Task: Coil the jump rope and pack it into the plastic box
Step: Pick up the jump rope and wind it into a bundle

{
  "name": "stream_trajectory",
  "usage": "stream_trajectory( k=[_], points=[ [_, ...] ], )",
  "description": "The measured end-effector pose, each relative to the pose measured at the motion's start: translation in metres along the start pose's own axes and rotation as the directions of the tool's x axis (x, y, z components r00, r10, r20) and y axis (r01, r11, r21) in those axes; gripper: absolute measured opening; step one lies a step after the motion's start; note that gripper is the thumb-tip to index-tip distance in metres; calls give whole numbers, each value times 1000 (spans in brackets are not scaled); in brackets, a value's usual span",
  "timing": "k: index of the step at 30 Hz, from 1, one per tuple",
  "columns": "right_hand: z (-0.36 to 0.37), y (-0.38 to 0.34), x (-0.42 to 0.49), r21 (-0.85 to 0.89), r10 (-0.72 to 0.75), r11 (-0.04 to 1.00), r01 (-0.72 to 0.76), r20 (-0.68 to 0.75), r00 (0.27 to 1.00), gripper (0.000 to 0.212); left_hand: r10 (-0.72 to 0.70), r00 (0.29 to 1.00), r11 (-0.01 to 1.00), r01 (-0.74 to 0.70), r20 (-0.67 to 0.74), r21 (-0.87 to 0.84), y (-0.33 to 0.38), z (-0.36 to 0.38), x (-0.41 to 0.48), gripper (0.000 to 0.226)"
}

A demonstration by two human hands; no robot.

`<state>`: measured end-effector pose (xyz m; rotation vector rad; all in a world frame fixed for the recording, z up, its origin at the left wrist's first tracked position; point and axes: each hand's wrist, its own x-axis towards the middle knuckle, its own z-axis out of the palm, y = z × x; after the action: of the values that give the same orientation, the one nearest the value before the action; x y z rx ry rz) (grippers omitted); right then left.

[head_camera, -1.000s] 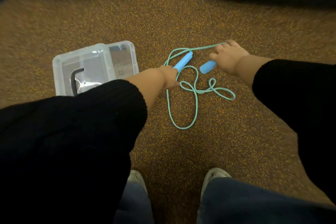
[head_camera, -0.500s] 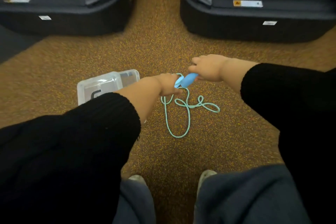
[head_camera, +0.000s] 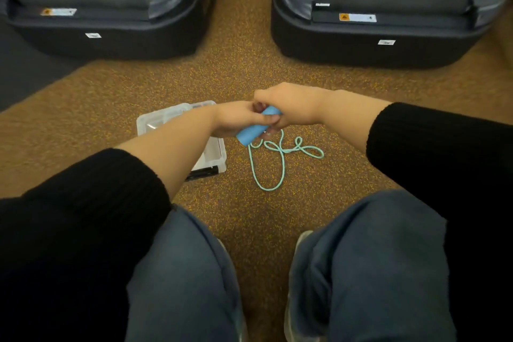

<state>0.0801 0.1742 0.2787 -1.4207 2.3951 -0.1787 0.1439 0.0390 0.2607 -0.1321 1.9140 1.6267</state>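
The jump rope has blue foam handles [head_camera: 254,132] and a thin teal cord [head_camera: 280,159] that lies in loose loops on the speckled brown floor. My left hand [head_camera: 236,119] and my right hand [head_camera: 288,107] meet above the floor, both closed on the blue handles, which are held side by side. The cord hangs down from the handles to the loops below. A clear plastic box [head_camera: 219,158] sits on the floor just left of the rope, mostly hidden under my left forearm, with a dark item at its near edge.
Two large black padded machine bases [head_camera: 111,36] [head_camera: 374,44] stand at the back with a strip of floor between them. My knees in blue jeans [head_camera: 369,258] fill the lower frame. A dark mat [head_camera: 25,75] lies at the far left.
Both hands brought the two handles together and lifted them off the floor. The view has tilted up and back; my knees now show, and less cord lies spread out.
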Motion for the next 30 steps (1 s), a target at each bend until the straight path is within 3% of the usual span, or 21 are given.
stream_trajectory(
  k=[6, 15, 20, 23, 25, 30],
  points=[
    [8, -14, -15, 198, 198, 963, -186, -46, 979, 59, -48, 997, 998, 51, -55, 49, -11, 18, -27, 8],
    [-8, -7, 5, 306, 470, 844, -440, -30, 882, 29, -126, 944, 990, 140, -304, 26, 15, 10, -17, 2],
    [-8, 5, 20, 449, 599, 745, -493, -126, 791, 19, -123, 935, 988, 83, -334, -133, 30, -3, -3, 8],
    [-16, 5, 29, 491, 629, 721, -489, -168, 759, 20, -95, 948, 965, 12, -305, -263, 39, -11, 2, 35],
    [-21, 3, 37, 552, 665, 687, -473, -216, 715, 18, -84, 927, 940, -48, -366, -337, 48, -14, 6, 47],
    [-23, 6, 50, 683, 743, 596, -422, -269, 613, 29, -62, 853, 868, -210, -518, -450, 59, -14, 17, 41]
  ],
)
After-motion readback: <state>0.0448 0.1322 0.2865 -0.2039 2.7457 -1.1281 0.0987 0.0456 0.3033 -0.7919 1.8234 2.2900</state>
